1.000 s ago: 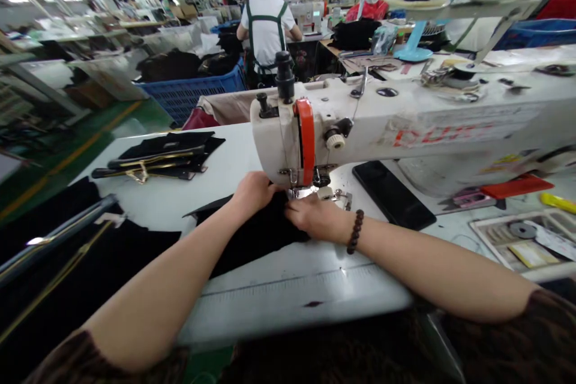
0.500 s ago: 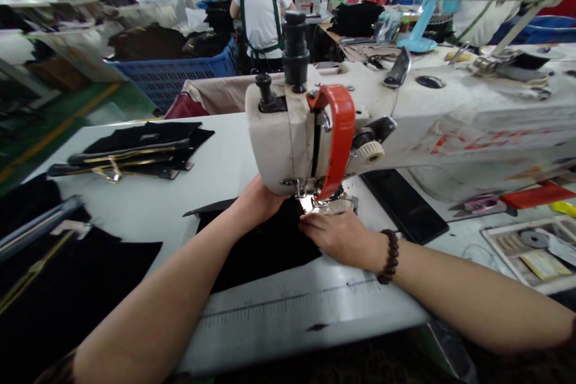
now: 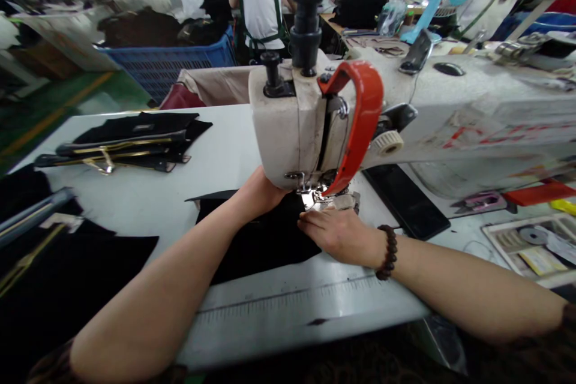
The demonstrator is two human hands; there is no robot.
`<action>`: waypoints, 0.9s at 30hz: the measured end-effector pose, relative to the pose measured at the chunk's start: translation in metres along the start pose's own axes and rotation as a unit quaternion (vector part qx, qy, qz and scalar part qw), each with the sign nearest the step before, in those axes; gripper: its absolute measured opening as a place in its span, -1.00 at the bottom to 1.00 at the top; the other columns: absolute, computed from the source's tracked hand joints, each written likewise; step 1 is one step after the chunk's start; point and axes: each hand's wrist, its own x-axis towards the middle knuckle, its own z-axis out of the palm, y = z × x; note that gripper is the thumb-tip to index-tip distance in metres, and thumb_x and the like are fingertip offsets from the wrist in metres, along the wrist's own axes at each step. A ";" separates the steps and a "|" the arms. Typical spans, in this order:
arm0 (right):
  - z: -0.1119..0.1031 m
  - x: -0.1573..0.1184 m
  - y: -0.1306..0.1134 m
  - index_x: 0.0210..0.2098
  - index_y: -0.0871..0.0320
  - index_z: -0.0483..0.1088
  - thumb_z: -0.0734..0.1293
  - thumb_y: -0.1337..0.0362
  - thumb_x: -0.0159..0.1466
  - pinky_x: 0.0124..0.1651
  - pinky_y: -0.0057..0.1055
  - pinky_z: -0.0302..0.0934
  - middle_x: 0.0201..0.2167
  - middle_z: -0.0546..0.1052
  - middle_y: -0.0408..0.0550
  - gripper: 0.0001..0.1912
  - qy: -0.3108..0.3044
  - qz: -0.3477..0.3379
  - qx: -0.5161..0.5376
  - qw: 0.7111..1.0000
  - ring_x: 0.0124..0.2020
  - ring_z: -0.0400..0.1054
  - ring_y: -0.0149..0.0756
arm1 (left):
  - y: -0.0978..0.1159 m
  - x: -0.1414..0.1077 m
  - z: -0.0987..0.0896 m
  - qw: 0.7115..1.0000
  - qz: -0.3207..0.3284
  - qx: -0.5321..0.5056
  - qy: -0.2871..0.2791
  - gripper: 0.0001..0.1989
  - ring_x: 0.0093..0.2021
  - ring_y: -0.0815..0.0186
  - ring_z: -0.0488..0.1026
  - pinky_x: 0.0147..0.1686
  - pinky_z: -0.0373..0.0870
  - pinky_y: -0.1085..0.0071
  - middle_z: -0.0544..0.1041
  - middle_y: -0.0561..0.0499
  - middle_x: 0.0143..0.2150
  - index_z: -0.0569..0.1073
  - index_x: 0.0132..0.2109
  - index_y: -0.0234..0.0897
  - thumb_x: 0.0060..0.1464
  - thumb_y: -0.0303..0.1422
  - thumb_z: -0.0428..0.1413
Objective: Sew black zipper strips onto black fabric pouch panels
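A black cloth piece (image 3: 265, 240) lies under the head of a white sewing machine (image 3: 281, 126) that has a red curved guard (image 3: 360, 126). My left hand (image 3: 263, 192) rests on the cloth's far part, left of the needle area; its fingertips are hidden behind the machine head. Beside the metal presser foot (image 3: 308, 199), my right hand (image 3: 335, 231) has its fingers pressed together on the cloth's right edge. A beaded bracelet (image 3: 387, 252) circles the right wrist.
Folded black pieces with gold zippers (image 3: 130, 138) lie at the back left, more black pieces (image 3: 81, 264) at the near left. A black phone (image 3: 407, 201), pink snips (image 3: 479, 203) and a parts tray (image 3: 531, 243) are at right. A person (image 3: 261, 0) stands beyond a blue crate (image 3: 171, 63).
The view has shifted slightly, so the machine head appears larger and the background higher. Both hands stay at nearly the same places on the cloth.
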 end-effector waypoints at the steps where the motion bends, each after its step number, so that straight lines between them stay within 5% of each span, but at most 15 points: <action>1: 0.001 0.000 0.000 -0.28 0.27 0.36 0.11 0.50 0.21 -0.40 -0.44 0.17 -0.29 0.45 0.07 -0.78 0.004 0.000 0.006 1.000 -0.35 0.32 -0.35 | 0.000 0.000 0.000 1.000 -0.001 0.001 0.001 -0.83 -0.16 0.18 0.41 -0.11 0.35 0.30 0.51 -0.10 -0.19 0.45 -0.27 -0.33 -0.02 -0.47 -0.01; 20: -0.001 0.003 -0.003 -0.30 0.28 0.37 0.12 0.53 0.17 -0.35 -0.39 0.20 -0.28 0.43 0.09 -0.77 -0.013 0.012 0.021 1.000 -0.40 0.31 -0.34 | -0.001 -0.004 0.004 1.000 -0.012 -0.001 0.019 -0.89 -0.30 0.25 0.43 -0.25 0.38 0.37 0.52 -0.04 -0.35 0.44 -0.37 -0.33 -0.03 -0.48 0.01; 27: 0.000 0.003 -0.001 -0.28 0.29 0.37 0.12 0.52 0.18 -0.39 -0.40 0.20 -0.29 0.44 0.07 -0.77 -0.011 0.007 0.011 1.000 -0.42 0.31 -0.34 | -0.001 -0.003 0.003 1.000 -0.010 0.000 0.019 -0.84 -0.22 0.22 0.43 -0.18 0.37 0.35 0.52 -0.09 -0.25 0.46 -0.28 -0.36 -0.02 -0.47 0.01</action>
